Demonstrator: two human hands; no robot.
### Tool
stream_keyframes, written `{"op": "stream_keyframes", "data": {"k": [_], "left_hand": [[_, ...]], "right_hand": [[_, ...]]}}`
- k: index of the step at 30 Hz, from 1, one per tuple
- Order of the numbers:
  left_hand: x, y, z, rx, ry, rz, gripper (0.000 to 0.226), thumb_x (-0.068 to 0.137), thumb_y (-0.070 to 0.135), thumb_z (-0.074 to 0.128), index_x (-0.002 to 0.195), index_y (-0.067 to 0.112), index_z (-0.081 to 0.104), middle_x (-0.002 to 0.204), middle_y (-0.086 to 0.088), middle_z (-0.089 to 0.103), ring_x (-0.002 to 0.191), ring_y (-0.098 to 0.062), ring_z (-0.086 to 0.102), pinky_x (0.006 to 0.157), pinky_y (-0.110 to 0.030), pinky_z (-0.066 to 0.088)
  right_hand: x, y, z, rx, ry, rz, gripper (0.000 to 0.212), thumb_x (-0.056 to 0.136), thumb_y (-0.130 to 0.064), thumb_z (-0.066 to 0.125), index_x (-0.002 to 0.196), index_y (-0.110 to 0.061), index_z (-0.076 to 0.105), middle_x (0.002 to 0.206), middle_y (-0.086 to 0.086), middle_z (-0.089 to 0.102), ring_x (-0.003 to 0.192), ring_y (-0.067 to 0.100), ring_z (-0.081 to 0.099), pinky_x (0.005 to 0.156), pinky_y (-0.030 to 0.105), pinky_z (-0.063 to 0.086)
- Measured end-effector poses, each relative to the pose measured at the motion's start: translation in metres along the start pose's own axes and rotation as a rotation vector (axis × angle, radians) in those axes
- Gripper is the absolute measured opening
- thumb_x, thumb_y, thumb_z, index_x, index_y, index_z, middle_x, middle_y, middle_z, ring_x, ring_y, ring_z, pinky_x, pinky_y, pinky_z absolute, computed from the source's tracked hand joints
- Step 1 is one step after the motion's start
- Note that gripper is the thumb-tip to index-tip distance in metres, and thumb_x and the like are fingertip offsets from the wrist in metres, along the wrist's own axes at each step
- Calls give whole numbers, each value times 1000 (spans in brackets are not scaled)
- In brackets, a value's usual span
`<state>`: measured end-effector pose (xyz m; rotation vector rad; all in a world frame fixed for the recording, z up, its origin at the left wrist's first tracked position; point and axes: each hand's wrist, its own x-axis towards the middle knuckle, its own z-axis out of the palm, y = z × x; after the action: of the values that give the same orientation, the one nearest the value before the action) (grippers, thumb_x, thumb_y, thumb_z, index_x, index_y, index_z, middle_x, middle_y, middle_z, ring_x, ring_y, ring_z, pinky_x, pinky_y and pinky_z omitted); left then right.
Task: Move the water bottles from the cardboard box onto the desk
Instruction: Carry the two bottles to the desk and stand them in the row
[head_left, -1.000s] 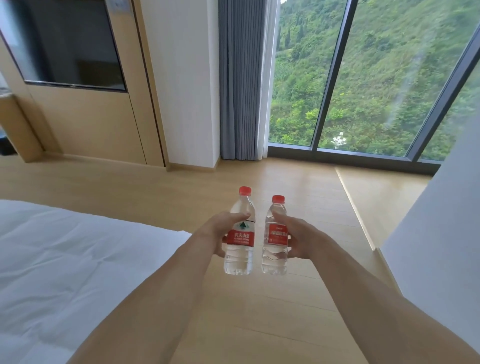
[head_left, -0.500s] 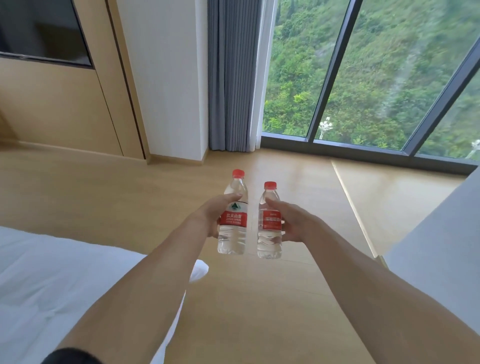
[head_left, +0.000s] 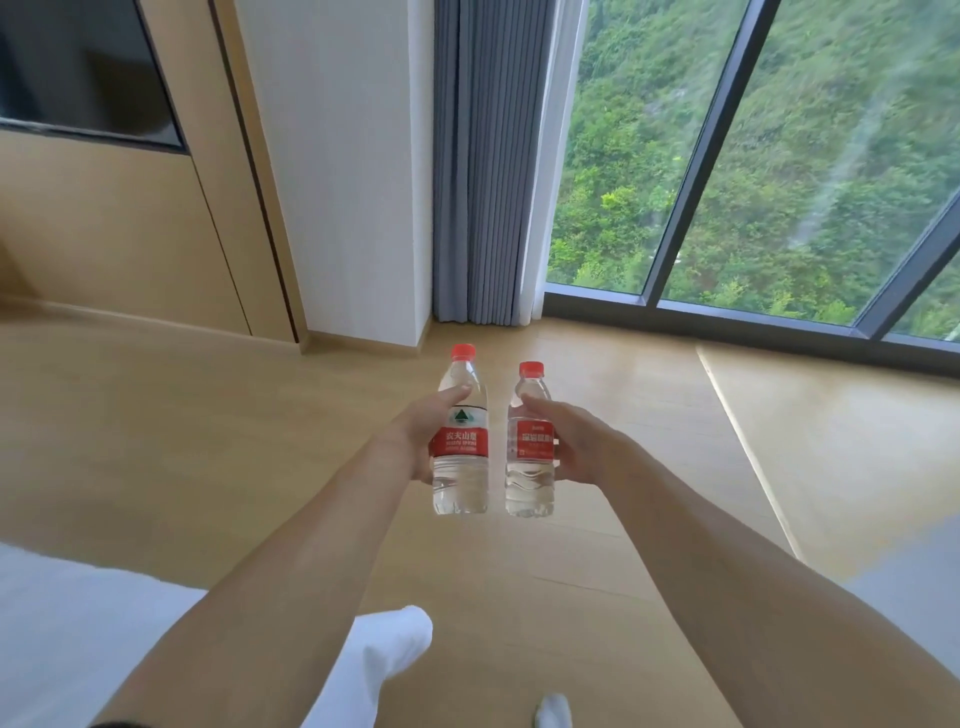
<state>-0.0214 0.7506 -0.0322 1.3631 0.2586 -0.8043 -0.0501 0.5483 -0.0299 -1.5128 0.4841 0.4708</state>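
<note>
Left hand (head_left: 415, 441) grips taller bottle (head_left: 460, 436), right hand (head_left: 576, 447) the shorter bottle (head_left: 530, 441), both upright for carrying (desk unseen)

Left hand (head_left: 415, 441): fingers hidden behind taller bottle (head_left: 461, 441); only thumb shows across front. Right hand (head_left: 576, 447): fingers hidden behind shorter bottle (head_left: 530, 447). Small print on both red labels too blurred to read. Dark wall screen (head_left: 78, 73) cut by top and left edges. White bedding (head_left: 62, 634) cut by left and bottom edges. Hillside beyond window (head_left: 779, 156) motion-blurred.
</note>
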Motion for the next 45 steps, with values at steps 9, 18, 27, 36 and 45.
{"op": "stream_keyframes", "data": {"k": [9, 18, 27, 36, 45], "left_hand": [[102, 87, -66, -85, 167, 48, 48, 94, 55, 59, 114, 11, 61, 83, -9, 67, 65, -24, 70, 55, -40, 60], [191, 196, -128, -227, 350, 100, 45, 92, 57, 62, 104, 13, 61, 79, -8, 67, 68, -24, 67, 72, -39, 59], [230, 258, -211, -322, 512, 156, 53, 82, 57, 75, 107, 12, 64, 73, -8, 70, 57, -24, 70, 56, -40, 59], [268, 303, -355, -401, 659, 212, 45, 81, 53, 75, 96, 12, 67, 66, -8, 70, 54, -24, 69, 57, -44, 58], [272, 383, -537, -466, 783, 272, 57, 78, 52, 76, 113, 8, 67, 94, -14, 73, 78, -31, 72, 88, -55, 57]], "right_hand": [[158, -99, 31, -119, -198, 12, 48, 95, -52, 61, 124, -14, 64, 104, 9, 69, 98, 26, 67, 92, 47, 55], [313, -224, 69, -222, -361, 1, 45, 95, -48, 63, 124, -14, 63, 109, 10, 70, 107, 28, 67, 98, 54, 51], [417, -295, 146, -308, -496, -9, 45, 88, -52, 70, 114, -15, 66, 93, 7, 74, 92, 26, 71, 82, 44, 57], [511, -347, 277, -397, -571, -18, 43, 92, -47, 68, 119, -14, 63, 105, 11, 72, 102, 29, 69, 91, 51, 55], [601, -422, 468, -438, -689, -4, 48, 92, -47, 67, 122, -10, 63, 118, 17, 71, 113, 34, 66, 104, 58, 47]]}}
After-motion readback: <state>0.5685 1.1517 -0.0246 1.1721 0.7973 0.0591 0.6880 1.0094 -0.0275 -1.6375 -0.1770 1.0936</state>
